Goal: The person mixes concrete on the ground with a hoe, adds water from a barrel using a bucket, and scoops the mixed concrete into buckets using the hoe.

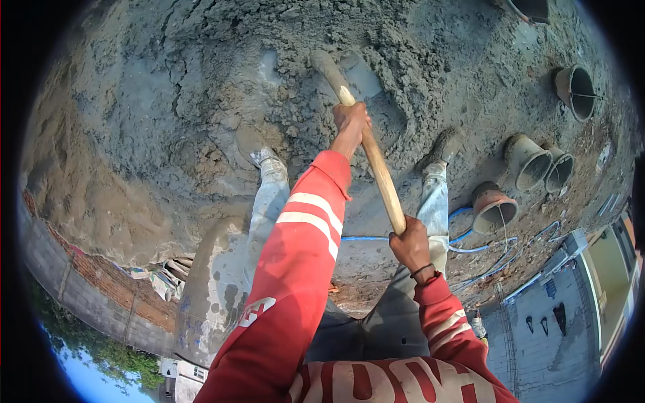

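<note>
Both my hands are closed around a thick wooden tool handle [381, 164] that slants across the middle of the view. My left hand [351, 122] grips it partway along, nearer the mortar. At the end closest to my body, my right hand [410, 246] wraps around it, with a dark band on the wrist. The far end of the handle is coated in grey mud and reaches into the wet grey mortar [282, 101]. Whatever head the tool has is hidden there, so its kind cannot be told.
My boots stand in the mortar on both sides of the handle. Several mortar-stained buckets [495, 208] lie or stand at the right. A blue hose [470, 248] winds near them. Brown sand [87, 208] lies at the left, before a block wall [94, 289].
</note>
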Demonstrator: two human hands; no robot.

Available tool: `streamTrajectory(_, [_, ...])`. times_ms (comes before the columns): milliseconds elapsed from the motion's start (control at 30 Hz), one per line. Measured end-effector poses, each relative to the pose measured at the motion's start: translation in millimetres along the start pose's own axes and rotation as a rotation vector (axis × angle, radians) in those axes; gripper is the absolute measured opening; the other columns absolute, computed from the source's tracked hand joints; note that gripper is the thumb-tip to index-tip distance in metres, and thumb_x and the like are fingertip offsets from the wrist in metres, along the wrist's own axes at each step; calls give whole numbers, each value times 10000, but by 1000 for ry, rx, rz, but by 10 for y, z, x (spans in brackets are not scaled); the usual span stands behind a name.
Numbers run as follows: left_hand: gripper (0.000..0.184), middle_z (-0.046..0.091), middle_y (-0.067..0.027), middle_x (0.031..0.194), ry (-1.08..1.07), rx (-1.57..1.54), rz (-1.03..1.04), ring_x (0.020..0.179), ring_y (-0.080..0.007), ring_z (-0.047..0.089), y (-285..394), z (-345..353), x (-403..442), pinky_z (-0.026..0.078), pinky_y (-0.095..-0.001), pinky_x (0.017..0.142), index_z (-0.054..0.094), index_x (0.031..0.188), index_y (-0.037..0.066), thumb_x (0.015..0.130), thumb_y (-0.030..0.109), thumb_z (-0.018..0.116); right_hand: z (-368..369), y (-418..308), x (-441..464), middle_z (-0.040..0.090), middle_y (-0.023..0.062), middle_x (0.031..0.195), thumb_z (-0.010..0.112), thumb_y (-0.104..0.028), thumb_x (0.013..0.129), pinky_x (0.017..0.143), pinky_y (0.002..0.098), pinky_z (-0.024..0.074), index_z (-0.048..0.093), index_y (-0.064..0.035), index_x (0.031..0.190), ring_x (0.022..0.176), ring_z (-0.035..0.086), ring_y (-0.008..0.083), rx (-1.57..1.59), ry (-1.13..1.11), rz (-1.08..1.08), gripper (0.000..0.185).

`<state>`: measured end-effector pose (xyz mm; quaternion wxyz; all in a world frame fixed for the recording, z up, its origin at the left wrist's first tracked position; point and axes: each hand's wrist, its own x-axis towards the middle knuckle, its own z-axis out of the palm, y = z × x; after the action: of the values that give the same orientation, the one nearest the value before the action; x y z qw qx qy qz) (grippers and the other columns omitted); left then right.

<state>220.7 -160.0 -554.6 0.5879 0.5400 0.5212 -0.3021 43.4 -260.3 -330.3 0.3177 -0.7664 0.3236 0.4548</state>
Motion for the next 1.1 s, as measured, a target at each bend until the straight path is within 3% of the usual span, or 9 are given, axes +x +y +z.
streamTrajectory(167, [144, 478, -48, 662, 18, -170, 240, 495, -146, 478, 1220, -837, -2, 430, -318, 438, 442, 862, -4, 879, -11, 585, 296, -643, 502, 665, 231, 765, 642, -118, 734, 658, 517, 531, 655, -74, 972, 743, 654, 434, -115, 131, -323, 242])
streamTrajectory(333, [116, 450, -15, 635, 133, -237, 348, 491, -110, 446, 1957, -1791, 354, 430, -288, 464, 441, 835, 20, 897, 13, 539, 429, -1405, 758, 679, 194, 773, 682, -149, 727, 673, 520, 539, 602, -74, 1010, 752, 668, 416, -130, 21, -544, 304])
streamTrajectory(400, [78, 451, -19, 630, 172, -188, 235, 484, -120, 445, 1544, -1818, 548, 427, -295, 456, 473, 832, 10, 890, 15, 524, 407, -1215, 600, 682, 189, 785, 692, -159, 729, 683, 520, 540, 595, -65, 1017, 759, 667, 423, -161, -37, -466, 318])
streamTrajectory(500, [63, 481, -62, 615, 213, -49, -94, 467, -172, 478, 141, -1347, 386, 442, -356, 436, 517, 830, -7, 857, 45, 540, 340, -441, 114, 688, 182, 815, 715, -186, 737, 698, 520, 543, 578, -45, 1028, 767, 663, 441, -264, -85, -291, 351])
streamTrajectory(567, [100, 487, -73, 592, 256, -109, -166, 458, -183, 488, -658, -967, 210, 457, -372, 431, 516, 781, 7, 856, 63, 551, -21, 66, -31, 681, 197, 820, 699, -183, 746, 702, 517, 545, 569, -47, 1040, 766, 660, 444, -339, -165, -224, 348])
streamTrajectory(700, [110, 457, -34, 604, 250, -336, -334, 477, -181, 468, -1099, -359, -324, 458, -368, 466, 501, 796, 52, 893, 69, 549, -990, 958, 150, 658, 223, 780, 665, -164, 731, 698, 520, 531, 599, -46, 978, 748, 652, 423, -311, -263, -360, 281])
streamTrajectory(867, [88, 504, -37, 677, 156, -703, -230, 564, -187, 509, -1595, 175, -1357, 515, -394, 613, 518, 843, 58, 869, 27, 596, -1764, 2154, 500, 664, 193, 752, 633, -220, 727, 645, 510, 517, 652, -130, 933, 704, 646, 411, -551, -259, -453, 226])
streamTrajectory(1033, [100, 464, -30, 695, 95, -773, -230, 637, -202, 486, -1701, 105, -2066, 489, -419, 731, 503, 824, 81, 879, 75, 586, -1955, 2529, 347, 671, 161, 707, 632, -276, 698, 610, 521, 513, 680, -193, 903, 676, 659, 391, -641, -179, -516, 227])
streamTrajectory(1100, [73, 471, -49, 693, 70, -772, -242, 628, -227, 499, -1663, -59, -2145, 498, -454, 700, 515, 865, 73, 876, 51, 584, -1929, 2463, 111, 672, 146, 692, 642, -321, 704, 587, 525, 514, 680, -221, 932, 647, 663, 384, -651, -157, -514, 252])
